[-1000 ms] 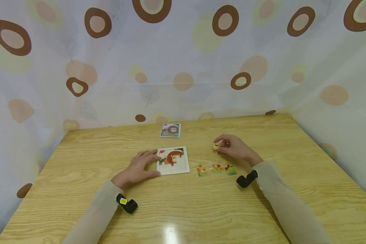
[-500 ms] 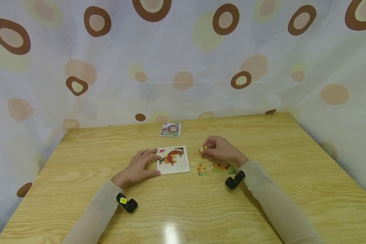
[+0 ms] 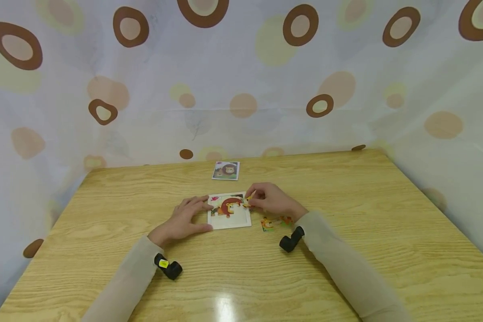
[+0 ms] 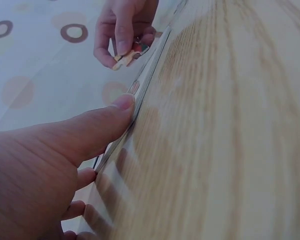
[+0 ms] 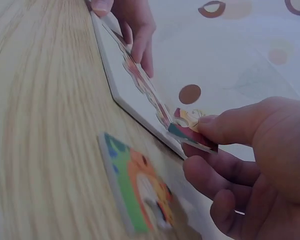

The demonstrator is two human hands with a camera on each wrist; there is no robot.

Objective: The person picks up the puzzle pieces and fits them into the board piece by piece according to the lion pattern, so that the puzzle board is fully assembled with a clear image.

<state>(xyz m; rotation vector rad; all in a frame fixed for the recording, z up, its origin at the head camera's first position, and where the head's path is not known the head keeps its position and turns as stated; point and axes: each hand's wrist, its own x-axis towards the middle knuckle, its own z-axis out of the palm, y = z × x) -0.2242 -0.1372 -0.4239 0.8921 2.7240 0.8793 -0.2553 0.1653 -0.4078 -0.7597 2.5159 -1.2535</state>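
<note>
My left hand point(image 3: 184, 220) rests at the left side of a white-framed puzzle board point(image 3: 247, 219), its thumb and spread fingers touching the frame. Several joined pieces in the board show part of a lion with a red-brown mane. Over the board's right edge, my right hand point(image 3: 274, 199) pinches a puzzle piece point(image 5: 187, 121) between thumb and fingers; the piece carries yellow, dark red and green. In the right wrist view, a loose puzzle piece point(image 5: 135, 187) with orange and green lies on the table close to that hand.
Behind the board lies a square lion picture card point(image 3: 225, 171). Another loose piece point(image 3: 286, 220) sits partly hidden beside the right wrist. The wooden table point(image 3: 225, 268) backs onto a patterned curtain point(image 3: 241, 89). Each sleeve bears a black wrist camera point(image 3: 291, 239).
My right hand has carried the pinched puzzle piece leftward from beyond the loose pieces to the board's right edge. The left hand stays at the frame.
</note>
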